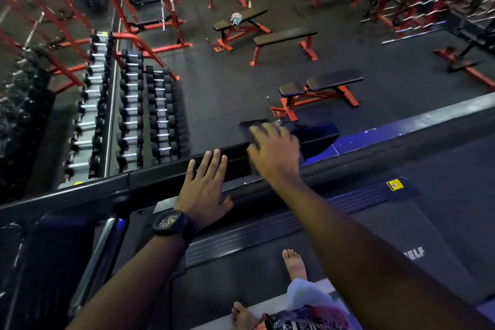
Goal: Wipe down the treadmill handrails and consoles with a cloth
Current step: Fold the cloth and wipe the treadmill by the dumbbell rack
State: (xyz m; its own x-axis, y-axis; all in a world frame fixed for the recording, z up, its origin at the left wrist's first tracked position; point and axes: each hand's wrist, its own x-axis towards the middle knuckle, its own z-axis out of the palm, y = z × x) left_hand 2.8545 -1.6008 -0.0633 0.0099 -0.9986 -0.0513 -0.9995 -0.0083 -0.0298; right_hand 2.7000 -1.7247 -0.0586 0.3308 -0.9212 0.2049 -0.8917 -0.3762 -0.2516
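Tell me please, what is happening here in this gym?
A person stands barefoot on a treadmill belt and looks down over its black handrail. The left hand, with a watch on the wrist, rests flat on the rail with straight fingers. The right hand is blurred, its fingers spread over something dark, probably the cloth, farther along the rail. Beyond are a bench and racked dumbbells.

Handrail (150,177): crosses my view, with my left hand (203,190) flat on it and my right hand (273,153) just beside.
Dumbbell rack (144,115): beyond the handrail, on the left.
Benches (318,91): to the right of the dumbbell rack.
Treadmill belt (241,284): below the handrail, nearest me.
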